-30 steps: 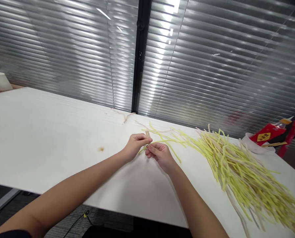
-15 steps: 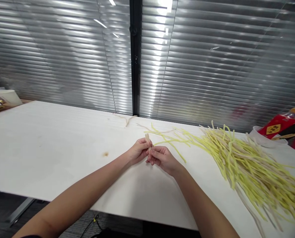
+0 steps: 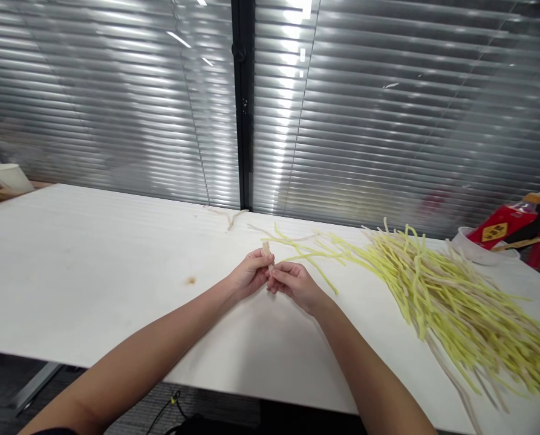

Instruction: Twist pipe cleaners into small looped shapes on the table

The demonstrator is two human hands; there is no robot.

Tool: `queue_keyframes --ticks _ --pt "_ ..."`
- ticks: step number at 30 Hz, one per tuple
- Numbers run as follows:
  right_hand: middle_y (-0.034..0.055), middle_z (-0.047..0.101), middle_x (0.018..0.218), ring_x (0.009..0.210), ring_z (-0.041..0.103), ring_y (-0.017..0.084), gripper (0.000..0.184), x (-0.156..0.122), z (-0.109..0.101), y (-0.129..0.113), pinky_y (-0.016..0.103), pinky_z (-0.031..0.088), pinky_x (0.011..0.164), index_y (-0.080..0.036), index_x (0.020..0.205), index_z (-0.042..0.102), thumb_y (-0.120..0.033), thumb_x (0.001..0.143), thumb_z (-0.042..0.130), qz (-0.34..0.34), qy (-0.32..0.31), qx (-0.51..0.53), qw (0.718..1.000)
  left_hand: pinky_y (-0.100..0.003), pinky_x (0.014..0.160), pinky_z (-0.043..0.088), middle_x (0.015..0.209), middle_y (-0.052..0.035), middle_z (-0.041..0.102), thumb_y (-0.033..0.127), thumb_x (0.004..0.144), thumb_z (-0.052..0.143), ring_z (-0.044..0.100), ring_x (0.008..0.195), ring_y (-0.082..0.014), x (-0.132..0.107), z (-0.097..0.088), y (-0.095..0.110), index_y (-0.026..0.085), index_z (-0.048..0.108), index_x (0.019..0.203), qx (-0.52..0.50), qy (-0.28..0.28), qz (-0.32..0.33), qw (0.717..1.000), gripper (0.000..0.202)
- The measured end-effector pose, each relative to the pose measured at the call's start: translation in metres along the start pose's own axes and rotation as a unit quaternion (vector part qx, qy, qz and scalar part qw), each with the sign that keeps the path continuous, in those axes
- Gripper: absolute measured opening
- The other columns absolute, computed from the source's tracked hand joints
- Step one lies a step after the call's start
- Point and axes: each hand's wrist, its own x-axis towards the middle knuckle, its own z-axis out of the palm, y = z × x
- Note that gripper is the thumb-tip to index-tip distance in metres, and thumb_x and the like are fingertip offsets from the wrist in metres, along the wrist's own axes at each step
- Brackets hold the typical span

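Both my hands meet over the middle of the white table. Between the fingers of my left hand (image 3: 252,273) is a small bundle of beige pipe cleaners (image 3: 266,248), its upper end sticking out above the thumb. My right hand (image 3: 296,284) pinches the lower part of the same bundle with thumb and forefinger; the fingers hide most of it there. Just behind the hands lie a few loose yellow pipe cleaners (image 3: 324,275). To the right spreads a large heap of yellow and beige pipe cleaners (image 3: 460,302).
A clear plastic bowl (image 3: 473,249) stands at the far right by a red package (image 3: 500,226). Beige strands (image 3: 230,219) lie near the window blinds (image 3: 115,109). At the far left is a white tub (image 3: 10,177). A cable (image 3: 175,399) hangs below the table's front edge.
The view has shifted slightly. Both hands keep their closed grip on the beige bundle, with only a small change in the fingers.
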Motion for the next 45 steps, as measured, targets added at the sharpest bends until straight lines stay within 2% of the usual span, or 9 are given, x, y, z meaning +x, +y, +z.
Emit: queue_keyframes --ticks 4,6,9,11,19,23,30,34,45 --pt "0.0044 0.064 0.085 0.070 0.058 0.015 0.026 0.001 -0.015 -0.001 0.033 0.046 0.071 -0.020 0.096 0.063 -0.038 0.078 0.059 -0.053 0.095 -0.173 0.979 -0.019 0.046 0.038 0.047 0.0050 0.048 0.025 0.069 0.069 0.048 0.045 -0.0069 0.004 -0.003 0.010 0.015 0.046 0.063 -0.056 0.103 0.049 0.992 0.026" --pt "0.0053 0.064 0.087 0.077 0.057 0.018 0.021 0.001 -0.026 -0.002 0.035 0.044 0.077 -0.020 0.094 0.063 -0.032 0.078 0.057 -0.106 0.155 -0.363 0.913 -0.017 0.045 0.034 0.046 0.0068 0.044 0.025 0.069 0.069 0.043 0.043 -0.0045 0.006 -0.005 0.015 0.015 0.046 0.063 -0.076 0.134 0.072 0.985 0.025" --pt "0.0060 0.064 0.092 0.092 0.053 0.021 0.017 -0.001 -0.040 -0.001 0.036 0.038 0.087 -0.020 0.089 0.064 -0.019 0.076 0.053 -0.139 0.165 -0.573 0.790 -0.018 0.043 0.031 0.048 0.0067 0.044 0.028 0.069 0.069 0.040 0.043 -0.0043 0.007 -0.005 0.018 0.015 0.049 0.065 -0.069 0.147 0.065 0.985 0.023" --pt "0.0058 0.064 0.093 0.094 0.052 0.022 0.016 -0.002 -0.044 0.000 0.034 0.037 0.086 -0.020 0.088 0.065 -0.018 0.075 0.055 -0.121 0.159 -0.631 0.750 -0.018 0.044 0.031 0.049 0.0057 0.044 0.030 0.070 0.068 0.041 0.043 -0.0049 0.006 -0.004 0.015 0.014 0.053 0.067 -0.036 0.141 0.028 0.989 0.022" --pt "0.0053 0.064 0.085 0.086 0.054 0.018 0.017 0.002 -0.042 0.004 0.029 0.036 0.078 -0.022 0.085 0.068 -0.027 0.085 0.051 -0.092 0.112 -0.682 0.717 -0.019 0.048 0.037 0.055 0.0024 0.049 0.036 0.070 0.068 0.044 0.047 -0.0060 0.000 0.002 0.000 0.013 0.060 0.073 0.109 0.083 -0.078 0.987 0.025" --pt "0.0041 0.064 0.078 0.079 0.054 0.017 0.018 0.002 -0.043 0.000 0.028 0.036 0.072 -0.020 0.076 0.066 -0.023 0.084 0.049 -0.080 0.120 -0.663 0.734 -0.019 0.046 0.038 0.057 0.0029 0.048 0.040 0.070 0.067 0.043 0.047 -0.0059 0.001 0.003 0.000 0.013 0.059 0.075 0.159 0.130 -0.070 0.976 0.028" --pt "0.0000 0.059 0.072 0.065 0.049 0.013 0.017 -0.002 -0.049 -0.012 0.024 0.035 0.061 -0.019 0.074 0.059 -0.030 0.080 0.048 -0.034 0.155 -0.469 0.869 -0.023 0.056 0.048 0.068 -0.0008 0.055 0.038 0.068 0.069 0.052 0.057 -0.0082 0.008 -0.004 0.001 0.013 0.058 0.079 0.139 0.250 -0.009 0.958 0.029" --pt "-0.0030 0.049 0.064 0.059 0.041 0.010 0.019 -0.004 -0.052 -0.016 0.023 0.031 0.056 -0.017 0.070 0.055 -0.035 0.076 0.052 0.046 0.092 -0.373 0.922 -0.025 0.069 0.050 0.071 -0.0034 0.058 0.037 0.070 0.068 0.058 0.070 -0.0114 0.010 -0.006 0.000 0.014 0.056 0.076 0.113 0.254 0.004 0.960 0.027" --pt "-0.0053 0.043 0.063 0.048 0.031 0.004 0.021 -0.015 -0.049 -0.036 0.020 0.025 0.049 -0.016 0.068 0.051 -0.033 0.070 0.063 0.177 -0.021 -0.147 0.973 -0.030 0.085 0.047 0.095 -0.0068 0.063 0.042 0.069 0.068 0.057 0.091 -0.0143 0.013 -0.011 0.001 0.015 0.063 0.086 0.089 0.241 0.079 0.963 0.032"
